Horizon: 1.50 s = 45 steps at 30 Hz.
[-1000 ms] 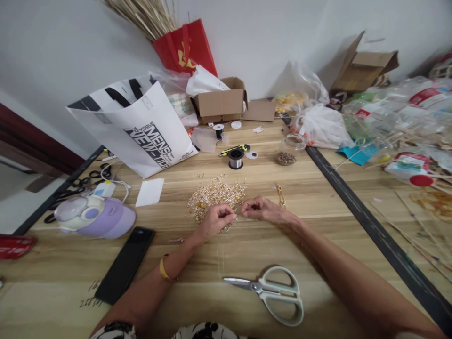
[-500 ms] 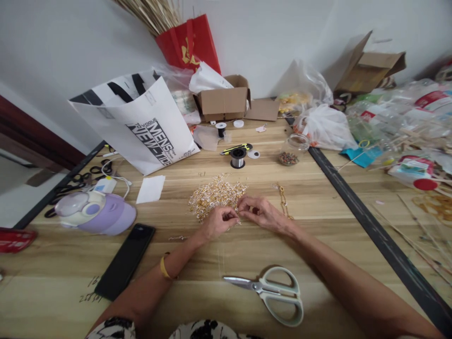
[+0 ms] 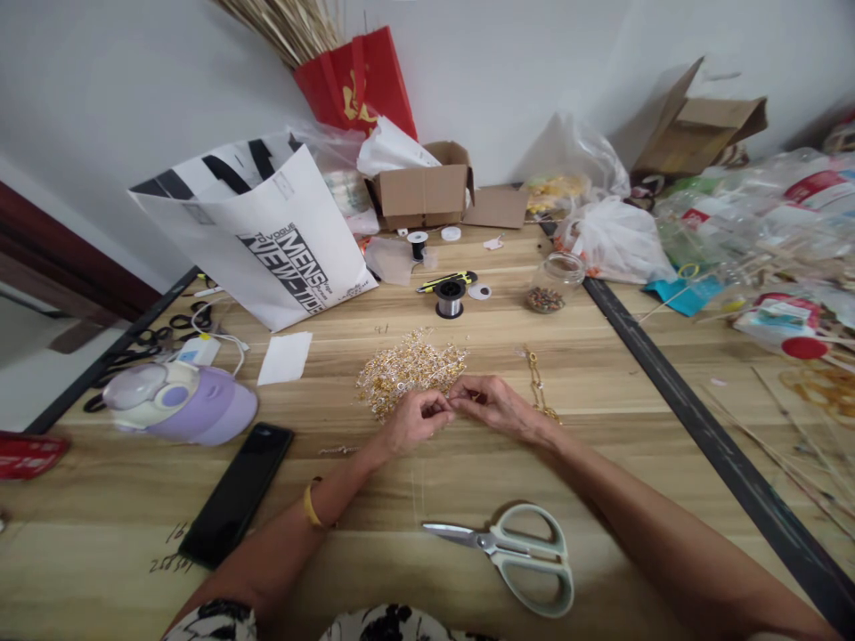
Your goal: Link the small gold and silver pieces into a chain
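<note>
Fingertips of my left hand and my right hand meet in a pinch at the near right edge of a pile of small gold and silver beads or rings. Both hands are closed; whatever is between the fingers is too small to make out. A gold chain lies just beyond my right wrist. To the left of my left hand rests a short silvery chain. Scissors with pale green handles lie nearer to me, blades pointing left.
A spool of silvery wire, a yellow-black cutter and a glass jar of beads stand behind the pile. On the left are a black phone, a lilac bottle and a white bag. Plastic bottles crowd the right.
The fingertips have drawn closer together at the pile's edge, and my right fingers have shifted slightly. Everything else lies as before.
</note>
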### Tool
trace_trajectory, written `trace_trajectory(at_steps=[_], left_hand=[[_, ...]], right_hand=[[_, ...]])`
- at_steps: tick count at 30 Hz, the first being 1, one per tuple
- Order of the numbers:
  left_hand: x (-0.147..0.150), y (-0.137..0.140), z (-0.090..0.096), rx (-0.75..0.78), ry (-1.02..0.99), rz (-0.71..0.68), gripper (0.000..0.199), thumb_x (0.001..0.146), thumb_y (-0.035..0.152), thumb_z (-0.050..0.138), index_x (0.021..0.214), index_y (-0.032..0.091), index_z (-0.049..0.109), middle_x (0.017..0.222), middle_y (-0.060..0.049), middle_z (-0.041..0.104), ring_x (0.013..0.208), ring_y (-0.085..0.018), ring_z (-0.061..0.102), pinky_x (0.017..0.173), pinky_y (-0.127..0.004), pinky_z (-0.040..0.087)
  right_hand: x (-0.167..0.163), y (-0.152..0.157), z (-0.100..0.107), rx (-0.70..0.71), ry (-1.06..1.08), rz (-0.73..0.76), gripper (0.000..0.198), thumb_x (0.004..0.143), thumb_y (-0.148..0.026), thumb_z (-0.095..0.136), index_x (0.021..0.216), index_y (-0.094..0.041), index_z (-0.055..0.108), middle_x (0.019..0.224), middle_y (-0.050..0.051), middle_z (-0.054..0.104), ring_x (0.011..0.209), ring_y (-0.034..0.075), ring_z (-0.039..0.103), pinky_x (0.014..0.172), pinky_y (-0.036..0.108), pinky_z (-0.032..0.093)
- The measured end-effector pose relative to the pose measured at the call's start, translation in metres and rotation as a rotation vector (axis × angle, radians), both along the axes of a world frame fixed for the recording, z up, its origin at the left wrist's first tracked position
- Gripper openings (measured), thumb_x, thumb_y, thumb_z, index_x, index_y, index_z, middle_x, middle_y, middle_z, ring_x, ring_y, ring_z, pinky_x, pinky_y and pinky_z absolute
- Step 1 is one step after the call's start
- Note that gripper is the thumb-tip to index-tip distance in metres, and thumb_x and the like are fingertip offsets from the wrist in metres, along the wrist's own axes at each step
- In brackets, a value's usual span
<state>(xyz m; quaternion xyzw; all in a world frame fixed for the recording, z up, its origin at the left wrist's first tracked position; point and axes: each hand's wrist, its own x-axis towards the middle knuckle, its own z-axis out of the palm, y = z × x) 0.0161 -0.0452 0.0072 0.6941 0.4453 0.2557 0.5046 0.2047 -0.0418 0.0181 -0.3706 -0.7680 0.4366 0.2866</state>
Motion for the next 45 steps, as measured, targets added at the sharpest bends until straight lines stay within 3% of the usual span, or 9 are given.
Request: trace_trajectory(at_steps=[7,20,28,30,32,34,36,40,45], left_hand=[[0.0012,0.0,0.0044,0.0,-0.005,-0.034,0.018,0.073,0.029,0.058,0.066,0.013,0.053,0.056,0.004,0.048,0.051,-0.007,0.041,0.049,-0.019,0.031],[0.0006,-0.0007,0.0049,0.073,0.084,-0.063,0.022,0.075,0.028,0.053,0.06,0.015,0.045,0.054,0.005,0.038,0.051,-0.007,0.034,0.049,-0.02,0.026],[-0.0014,-0.0005,0.0046,0.074,0.076,-0.075,0.03,0.081,0.034,0.051,0.059,0.014,0.047,0.053,0.004,0.04,0.053,-0.008,0.036,0.049,-0.02,0.026],[-0.0023,0.0003,0.0034,0.052,0.045,-0.076,0.03,0.081,0.036,0.051,0.061,0.014,0.05,0.054,0.003,0.044,0.052,-0.008,0.039,0.05,-0.02,0.029],[-0.003,0.0014,0.0022,0.014,0.001,-0.069,0.029,0.081,0.037,0.052,0.064,0.013,0.053,0.056,0.001,0.05,0.053,-0.009,0.043,0.051,-0.02,0.032],[-0.0036,0.0026,0.0014,-0.029,-0.047,-0.062,0.03,0.081,0.038,0.054,0.065,0.012,0.055,0.058,0.0,0.054,0.055,-0.009,0.047,0.054,-0.02,0.036],[-0.0042,0.0039,0.0012,-0.067,-0.1,-0.052,0.032,0.08,0.04,0.056,0.065,0.012,0.056,0.06,-0.001,0.055,0.057,-0.01,0.05,0.057,-0.021,0.039],[-0.006,0.0065,0.0006,-0.143,-0.186,-0.026,0.036,0.076,0.047,0.062,0.066,0.012,0.057,0.062,-0.001,0.057,0.058,-0.01,0.052,0.059,-0.021,0.043],[-0.0077,0.0081,-0.0008,-0.141,-0.179,-0.017,0.036,0.076,0.046,0.063,0.068,0.012,0.059,0.06,0.0,0.056,0.057,-0.01,0.053,0.057,-0.021,0.042]], right_hand=[[-0.0013,-0.0002,0.0016,-0.028,-0.008,-0.002,0.019,0.086,-0.028,0.054,0.081,-0.011,0.063,0.065,-0.001,0.054,0.059,0.01,0.044,0.054,0.02,0.034],[-0.0026,-0.0034,0.0047,0.046,-0.037,0.03,0.019,0.089,-0.028,0.053,0.083,-0.012,0.063,0.068,0.0,0.059,0.06,0.01,0.048,0.056,0.019,0.036],[-0.0015,-0.0029,0.0034,0.053,-0.04,0.02,0.017,0.088,-0.027,0.054,0.084,-0.013,0.063,0.068,0.0,0.059,0.059,0.01,0.051,0.054,0.019,0.038],[-0.0012,-0.0023,0.0024,0.069,-0.025,-0.008,0.014,0.087,-0.026,0.054,0.089,-0.014,0.062,0.074,0.002,0.061,0.061,0.01,0.053,0.054,0.019,0.041],[-0.0009,-0.002,0.0014,0.117,0.014,-0.073,0.017,0.086,-0.024,0.055,0.101,-0.015,0.059,0.093,0.005,0.062,0.064,0.009,0.056,0.055,0.019,0.044],[-0.0005,-0.0018,0.0007,0.188,0.061,-0.147,0.026,0.085,-0.021,0.056,0.111,-0.018,0.054,0.113,0.009,0.055,0.065,0.008,0.056,0.055,0.02,0.046],[0.0002,-0.0018,0.0004,0.261,0.095,-0.207,0.028,0.085,-0.02,0.054,0.114,-0.02,0.053,0.119,0.009,0.05,0.063,0.007,0.056,0.053,0.02,0.046],[0.0008,-0.0019,0.0002,0.359,0.11,-0.233,0.014,0.087,-0.019,0.051,0.1,-0.018,0.057,0.102,0.007,0.054,0.056,0.006,0.049,0.05,0.02,0.042],[-0.0003,-0.0012,-0.003,0.299,0.053,-0.085,0.012,0.088,-0.019,0.051,0.093,-0.017,0.061,0.091,0.006,0.058,0.061,0.01,0.051,0.053,0.022,0.042]])
